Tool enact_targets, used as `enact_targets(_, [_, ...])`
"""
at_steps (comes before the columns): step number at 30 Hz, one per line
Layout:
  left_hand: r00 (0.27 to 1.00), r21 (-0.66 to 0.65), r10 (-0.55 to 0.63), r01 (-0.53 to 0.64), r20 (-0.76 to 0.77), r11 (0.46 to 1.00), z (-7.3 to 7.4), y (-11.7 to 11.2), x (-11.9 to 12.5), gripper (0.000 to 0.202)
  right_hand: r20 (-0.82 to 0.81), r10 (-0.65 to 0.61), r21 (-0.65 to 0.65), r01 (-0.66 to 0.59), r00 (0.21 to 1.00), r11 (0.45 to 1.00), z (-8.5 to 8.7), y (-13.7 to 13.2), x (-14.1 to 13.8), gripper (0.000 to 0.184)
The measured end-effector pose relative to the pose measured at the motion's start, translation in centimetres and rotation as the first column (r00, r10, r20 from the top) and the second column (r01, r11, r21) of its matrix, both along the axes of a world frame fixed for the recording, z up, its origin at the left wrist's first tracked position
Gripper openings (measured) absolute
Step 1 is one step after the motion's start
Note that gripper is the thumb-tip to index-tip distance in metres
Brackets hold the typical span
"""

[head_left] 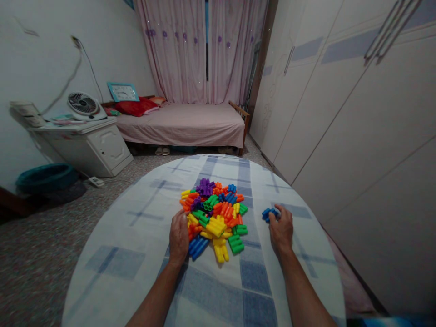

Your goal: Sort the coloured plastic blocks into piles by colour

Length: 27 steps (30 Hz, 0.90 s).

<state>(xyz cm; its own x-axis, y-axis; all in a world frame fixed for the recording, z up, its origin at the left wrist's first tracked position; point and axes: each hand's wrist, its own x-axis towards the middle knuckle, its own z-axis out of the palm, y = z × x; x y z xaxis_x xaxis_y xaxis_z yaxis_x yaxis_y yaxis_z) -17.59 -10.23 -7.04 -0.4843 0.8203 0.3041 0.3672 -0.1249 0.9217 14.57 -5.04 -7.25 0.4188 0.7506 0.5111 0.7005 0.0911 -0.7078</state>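
Observation:
A heap of plastic tube-shaped building blocks (216, 226) in yellow, orange, green, blue and purple lies on the round table. My left hand (179, 236) rests against the heap's left side, near orange and yellow blocks; its fingertips are partly hidden, so I cannot tell whether they grip one. Close to that hand lies a dark blue block (198, 247). Apart from the heap, on the right, my right hand (281, 225) has its thumb and fingers closed on a blue block (269, 214) at the tabletop.
A checked blue-and-white cloth (218, 290) covers the table (112, 263). Beyond it stands a bed (184, 122) before pink curtains. At left are a white cabinet (112, 150) with a fan (85, 105) and a teal basin (47, 177). A tall wardrobe (340, 113) lines the right.

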Motion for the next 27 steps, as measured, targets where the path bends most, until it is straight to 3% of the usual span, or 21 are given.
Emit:
enact_targets(3, [1.000, -0.010, 0.006, -0.005, 0.007, 1.000, 0.2, -0.1, 0.0, 0.044, 0.049, 0.058, 0.147, -0.064, 0.997, 0.987, 1.8, -1.0, -1.9, 0.031])
enact_targets(7, [1.000, 0.004, -0.014, 0.015, -0.007, 1.000, 0.1, 0.0, 0.0, 0.047, 0.242, 0.310, 0.289, -0.373, 0.919, 0.882, 3.9, -3.6, -6.1, 0.022])
enact_targets(11, [1.000, 0.013, -0.018, 0.018, -0.008, 1.000, -0.1, 0.1, -0.1, 0.048, 0.371, 0.594, 0.193, -0.685, 0.714, 0.703, 4.6, -6.7, -10.6, 0.027])
enact_targets(15, [1.000, 0.013, -0.012, 0.012, 0.007, 1.000, 0.2, 0.0, -0.1, 0.048, 0.479, 0.689, 0.066, -0.804, 0.544, 0.590, 4.3, -8.5, -13.7, 0.027])
enact_targets(19, [0.996, 0.024, 0.016, -0.018, 0.085, 1.000, 0.6, -0.1, -0.2, 0.047, 0.592, 0.656, 0.010, -0.818, 0.468, 0.575, 3.1, -8.7, -15.5, 0.022])
enact_targets(27, [0.970, 0.043, 0.023, -0.035, 0.243, 0.998, -0.1, 0.2, -0.9, 0.046, 0.624, 0.661, -0.175, -0.750, 0.417, 0.638, 2.0, -8.5, -16.4, 0.019])
